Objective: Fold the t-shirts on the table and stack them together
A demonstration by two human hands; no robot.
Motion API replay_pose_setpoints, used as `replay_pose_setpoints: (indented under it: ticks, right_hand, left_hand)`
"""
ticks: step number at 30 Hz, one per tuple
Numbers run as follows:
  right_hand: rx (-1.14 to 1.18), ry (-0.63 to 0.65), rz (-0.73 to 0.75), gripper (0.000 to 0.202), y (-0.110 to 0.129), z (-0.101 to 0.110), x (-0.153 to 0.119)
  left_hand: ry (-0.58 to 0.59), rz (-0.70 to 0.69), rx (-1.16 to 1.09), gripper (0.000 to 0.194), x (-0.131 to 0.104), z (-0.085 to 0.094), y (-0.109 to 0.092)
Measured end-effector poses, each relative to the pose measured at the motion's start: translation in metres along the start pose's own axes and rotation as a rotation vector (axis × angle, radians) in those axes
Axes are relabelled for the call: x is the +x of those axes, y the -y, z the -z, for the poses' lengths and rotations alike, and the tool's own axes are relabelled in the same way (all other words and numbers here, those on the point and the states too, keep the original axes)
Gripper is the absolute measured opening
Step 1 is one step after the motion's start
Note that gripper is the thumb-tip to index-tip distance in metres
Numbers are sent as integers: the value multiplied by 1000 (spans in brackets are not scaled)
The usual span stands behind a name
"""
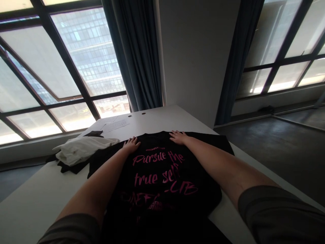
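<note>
A black T-shirt (pixel 157 169) with pink lettering lies spread out on the white table, its collar end away from me and its sleeves out to both sides. My left hand (pixel 131 145) rests flat on the shirt near its left shoulder, fingers spread. On the other side of the collar, my right hand (pixel 178 137) lies flat on the cloth close to the far edge, its fingers also apart. Neither hand grips anything. The bottom of the shirt runs into dark shadow toward me, so its hem is hard to make out.
Left of the shirt, a crumpled white garment (pixel 81 149) lies over some black cloth (pixel 68 167). Behind it are sheets of paper (pixel 116 125) on the white table (pixel 27 200). Beyond the table stand a dark blue curtain (pixel 137 54), a pillar (pixel 195 61) and large windows (pixel 88 51).
</note>
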State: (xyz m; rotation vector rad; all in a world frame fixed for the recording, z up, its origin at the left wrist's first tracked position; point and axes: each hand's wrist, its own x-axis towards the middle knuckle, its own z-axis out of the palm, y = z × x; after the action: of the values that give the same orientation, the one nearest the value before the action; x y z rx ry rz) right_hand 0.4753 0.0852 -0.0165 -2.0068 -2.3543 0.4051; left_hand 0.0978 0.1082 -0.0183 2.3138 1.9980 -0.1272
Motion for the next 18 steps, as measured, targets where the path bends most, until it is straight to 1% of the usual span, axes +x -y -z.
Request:
replay_pose_setpoints:
  ticks: [2,5,8,10,13,18]
  right_hand:
    - [2,17,-25,71,7,5,5]
    - [4,11,-32,73,28,8,13]
    - [16,0,-2,80,48,-2,20]
    - [24,-6,-11,82,54,-11,22]
    - [23,-28,-49,80,53,-19,28]
    - [13,-77,-87,69,39,-14,42]
  left_hand:
    - [-2,7,4,78,0,2,-8]
    - [-18,-34,4,81,7,2,-34]
    - [-20,-101,-15,82,17,-3,-61]
    - [-16,-103,-34,83,23,-6,-71]
    - [-17,-91,-59,81,32,-8,-71]
    - [-19,-94,-67,71,42,-8,-56]
